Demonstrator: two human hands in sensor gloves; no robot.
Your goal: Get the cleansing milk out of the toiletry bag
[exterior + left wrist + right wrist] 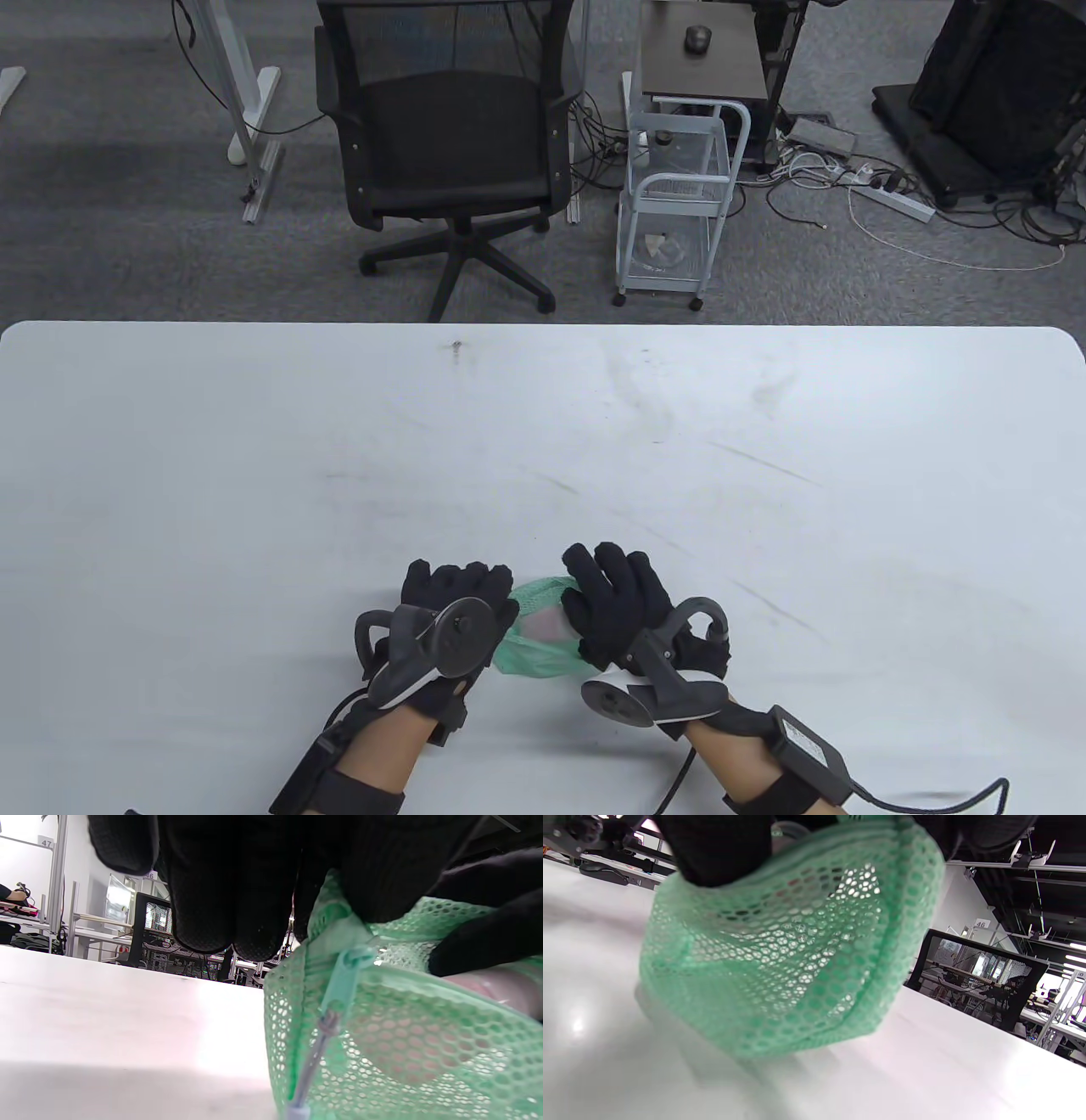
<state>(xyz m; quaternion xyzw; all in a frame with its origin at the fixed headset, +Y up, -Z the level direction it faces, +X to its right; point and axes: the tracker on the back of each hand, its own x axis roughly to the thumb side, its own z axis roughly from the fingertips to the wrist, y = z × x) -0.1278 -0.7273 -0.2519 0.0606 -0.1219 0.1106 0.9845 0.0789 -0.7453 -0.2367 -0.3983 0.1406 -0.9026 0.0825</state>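
Near the table [254,441] front edge, both hands gripping green mesh toiletry bag [534,632], pale item inside, office chair [450,144] beyond

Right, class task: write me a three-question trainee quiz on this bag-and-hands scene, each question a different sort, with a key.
1. True or false: both hands touch the green mesh bag.
2. The bag rests on: A) the chair B) the table C) the cart.
3. Fill in: hanging down the bag's near side in the left wrist view is a zip ____.

Key: 1 true: left hand and right hand flank it, fingers on the mesh. 2 B. 3 pull.
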